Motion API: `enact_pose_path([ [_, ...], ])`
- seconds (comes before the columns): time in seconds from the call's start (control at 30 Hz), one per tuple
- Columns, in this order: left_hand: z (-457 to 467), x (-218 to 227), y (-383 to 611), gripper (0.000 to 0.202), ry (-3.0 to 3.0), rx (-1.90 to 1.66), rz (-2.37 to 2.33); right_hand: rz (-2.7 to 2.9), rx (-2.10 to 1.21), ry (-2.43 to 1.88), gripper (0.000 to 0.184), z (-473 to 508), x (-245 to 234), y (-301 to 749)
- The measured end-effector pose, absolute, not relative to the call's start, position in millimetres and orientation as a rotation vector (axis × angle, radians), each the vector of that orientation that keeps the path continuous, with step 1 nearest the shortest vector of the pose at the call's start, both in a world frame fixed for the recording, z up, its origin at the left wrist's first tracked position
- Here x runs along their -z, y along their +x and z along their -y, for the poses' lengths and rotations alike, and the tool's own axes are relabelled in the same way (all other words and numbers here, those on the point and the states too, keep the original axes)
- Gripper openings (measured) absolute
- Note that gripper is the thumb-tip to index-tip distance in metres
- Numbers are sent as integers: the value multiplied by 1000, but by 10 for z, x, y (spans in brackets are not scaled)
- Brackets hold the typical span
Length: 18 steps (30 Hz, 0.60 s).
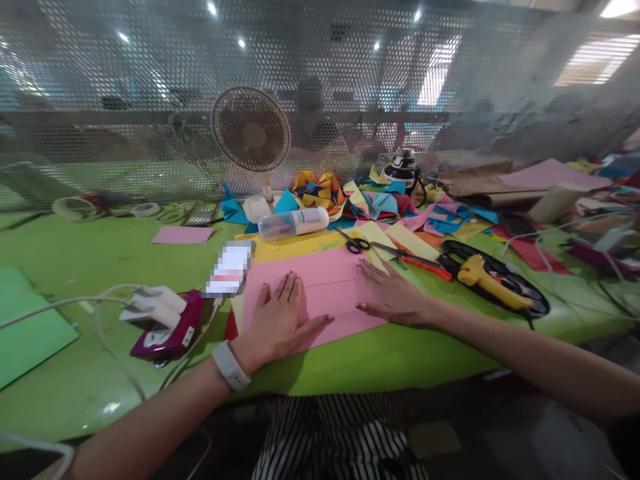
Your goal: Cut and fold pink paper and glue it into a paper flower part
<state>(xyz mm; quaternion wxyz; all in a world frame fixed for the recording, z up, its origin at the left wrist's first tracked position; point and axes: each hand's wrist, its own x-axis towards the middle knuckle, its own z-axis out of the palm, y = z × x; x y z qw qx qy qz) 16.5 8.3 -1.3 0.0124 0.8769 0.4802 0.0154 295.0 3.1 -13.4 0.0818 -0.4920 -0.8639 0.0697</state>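
Note:
A pink sheet of paper point(325, 283) lies on the green table point(100, 253) just in front of me. My left hand point(280, 320) rests flat on its near left part, fingers stretched out, a white band on the wrist. My right hand point(395, 297) lies flat on the sheet's right edge, fingers extended and pointing left. Neither hand holds anything. A faint crease line runs across the pink sheet between the hands.
Black-handled scissors point(370, 247), a red-handled tool point(425, 267) and a yellow glue gun point(493, 283) lie right of the sheet. A white bottle point(295, 223), a small fan point(253, 133) and folded coloured papers point(350, 197) sit behind. A purple device point(167, 330) with white cables lies left.

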Motion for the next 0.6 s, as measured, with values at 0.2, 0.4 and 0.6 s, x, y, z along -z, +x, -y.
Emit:
enact_pose_path([
  [0.2, 3, -34, 36, 96, 2689, -32, -1571, 2571, -236, -1581, 85, -26, 106, 3134],
  [0.4, 42, -66, 30, 94, 2679, -38, -1571, 2347, -430, -1684, 58, -356, -504, 2770],
  [0.6, 69, -93, 48, 95, 2694, -46, -1564, 2478, -1124, -1648, 50, -791, -527, 2133],
])
